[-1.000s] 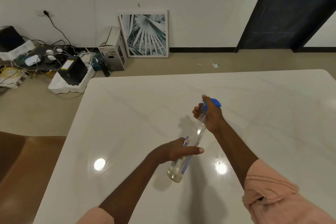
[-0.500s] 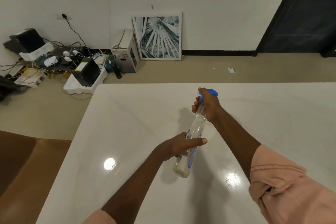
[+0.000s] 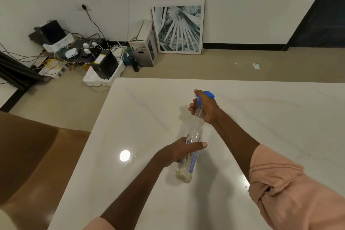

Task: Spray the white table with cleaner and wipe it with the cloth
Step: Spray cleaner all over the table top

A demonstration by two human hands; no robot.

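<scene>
Item 1. Floor clutter (image 3: 78, 56), at 10 o'clock of the view: cables, chargers and boxes lay against the wall, well apart from the work.

Item 2. Framed palm print (image 3: 179, 28), at 12 o'clock: it leaned on the wall, with a cardboard box (image 3: 144, 50) just beside it at its 9 o'clock.

Item 3. White table (image 3: 280, 117): glossy, with a marble-like grain, it filled the lower and right view. 1 lamp reflection (image 3: 125, 155) showed at 9 o'clock of the hands.

Item 4. Left hand (image 3: 182, 152): it was wrapped around the lower body of the spray bottle (image 3: 194, 142), thumb laid across the front.

Item 5. Spray bottle: clear plastic with a blue label, held above the table and slanted, base toward 6 o'clock and head toward 12 o'clock. Little liquid showed near the base, so it was judged light. The thin wall would likely flex under a squeeze and could be slick if wet. The best holds were the neck and the labelled midsection.

Item 6. Right hand (image 3: 205, 110): it was closed around the neck under the blue trigger head (image 3: 208, 94), fingers curled at the front.

Item 7. Cloth: none was visible.
</scene>
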